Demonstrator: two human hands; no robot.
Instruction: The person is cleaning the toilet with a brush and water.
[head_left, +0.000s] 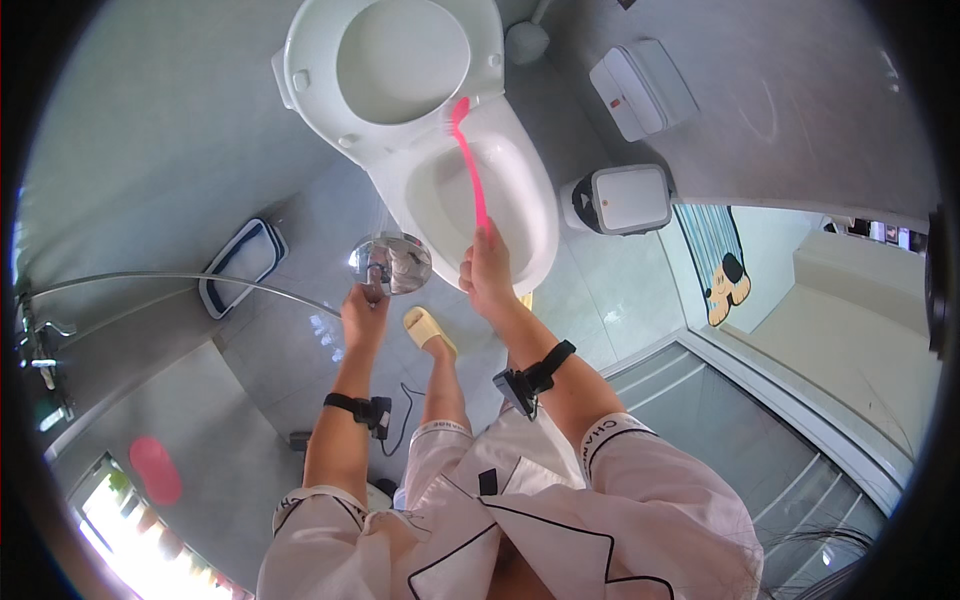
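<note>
My right hand (489, 274) is closed around the lower handle of a pink brush (476, 180). The brush's bristled head is over the rear rim of a white toilet bowl (544, 187), near the raised toilet seat (319, 67). To the left, my left hand (365, 315) grips a chrome shower head (409, 262), whose shiny round back faces up. A metal hose (172, 275) runs from near that hand to the left wall. Thin streaks, perhaps water, show beyond the shower head. Each forearm wears a black strap with a small device.
A folded white-and-blue basin (244, 274) leans by the left wall. Right of the toilet stand a lidded bin (630, 199) and a wall-mounted white box (637, 90). A glass shower door track (795, 397) crosses the lower right. My foot wears a yellow slipper (427, 330).
</note>
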